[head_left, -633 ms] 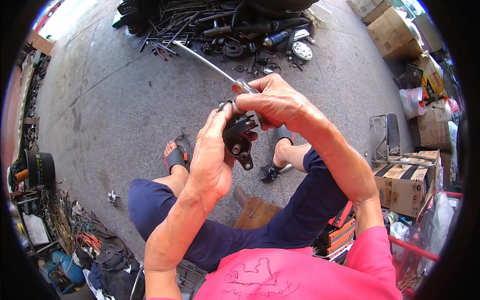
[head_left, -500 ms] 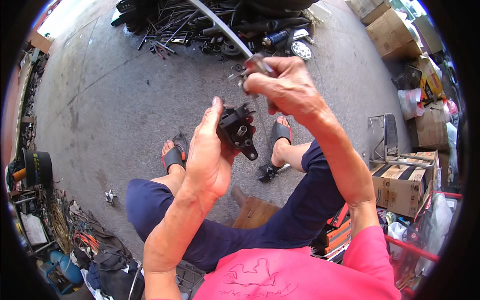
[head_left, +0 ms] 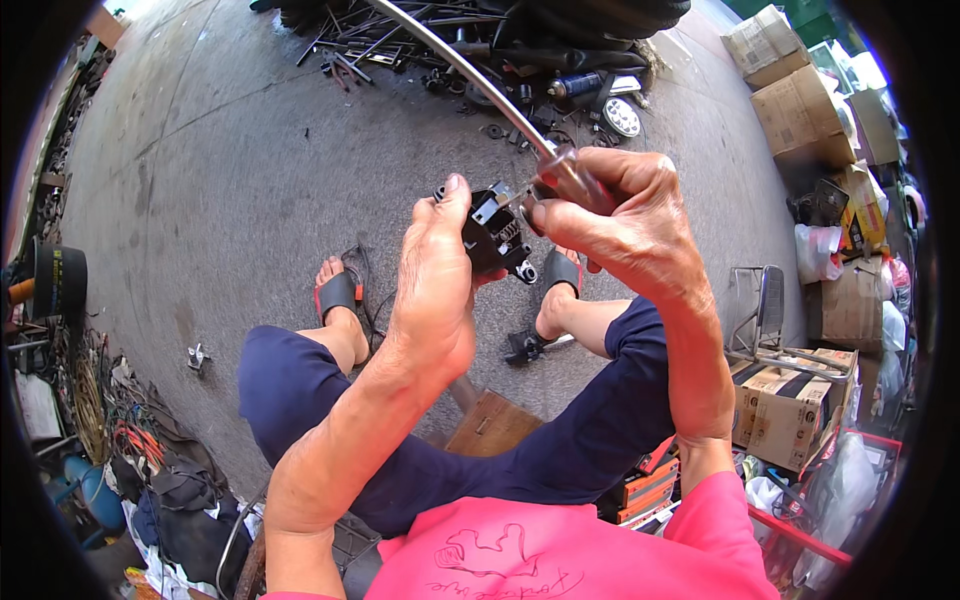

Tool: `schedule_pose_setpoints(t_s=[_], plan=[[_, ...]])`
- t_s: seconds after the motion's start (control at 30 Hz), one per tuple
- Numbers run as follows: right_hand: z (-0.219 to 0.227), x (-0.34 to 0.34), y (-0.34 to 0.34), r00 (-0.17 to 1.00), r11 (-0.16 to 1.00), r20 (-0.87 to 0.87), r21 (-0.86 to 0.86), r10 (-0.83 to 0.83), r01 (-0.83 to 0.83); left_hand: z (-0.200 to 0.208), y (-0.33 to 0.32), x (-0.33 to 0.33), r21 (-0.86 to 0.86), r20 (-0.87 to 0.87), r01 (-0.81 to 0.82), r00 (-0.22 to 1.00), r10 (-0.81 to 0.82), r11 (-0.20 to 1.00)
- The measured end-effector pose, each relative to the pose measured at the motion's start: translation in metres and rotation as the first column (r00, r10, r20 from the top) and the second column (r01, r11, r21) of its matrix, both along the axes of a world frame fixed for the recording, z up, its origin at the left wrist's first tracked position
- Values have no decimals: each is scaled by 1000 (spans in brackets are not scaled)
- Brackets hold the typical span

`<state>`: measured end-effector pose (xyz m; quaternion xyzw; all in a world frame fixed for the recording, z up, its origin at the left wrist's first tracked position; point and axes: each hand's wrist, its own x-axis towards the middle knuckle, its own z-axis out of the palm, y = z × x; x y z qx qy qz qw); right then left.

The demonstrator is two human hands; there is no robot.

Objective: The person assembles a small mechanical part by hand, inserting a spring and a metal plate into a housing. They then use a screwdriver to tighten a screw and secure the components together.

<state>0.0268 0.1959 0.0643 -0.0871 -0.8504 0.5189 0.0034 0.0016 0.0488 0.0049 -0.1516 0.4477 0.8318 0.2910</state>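
My left hand is closed round a black plastic mechanism, thumb along its upper left side. A coil spring and a metal piece show on the mechanism's right side. My right hand grips a screwdriver by its clear reddish handle, and the long metal shaft points up and away to the left. Beside the mechanism's upper right edge, my right fingertips are close to it; a small metal part seems to be at them, but blur hides its shape and whether it touches.
Beyond my feet lies a heap of metal rods and dark parts. A small wooden stool is between my legs. Cardboard boxes and a folding chair stand at right. Cables and cloth lie at left.
My right hand with the screwdriver has come down closer to the black mechanism. My left hand has tilted the mechanism, so its spring now shows side-on. The whole view has shifted a little.
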Motion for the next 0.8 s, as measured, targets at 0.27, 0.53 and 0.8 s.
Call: schedule_pose_setpoints(t_s=[0.27, 0.53, 0.8], plan=[[-1, -1, -9, 999, 998, -42, 62, 15, -13, 3, -3, 2, -31, -31, 18, 999, -19, 999], [-1, -2, -7, 1000, 994, 11, 109, 8, -9, -2, -8, 0, -17, -17, 13, 1000, -14, 1000], [-4, -2, -8, 999, 996, 41, 88, 11, -14, 1, -6, 1, -18, 1, 30, 1000, -30, 999]])
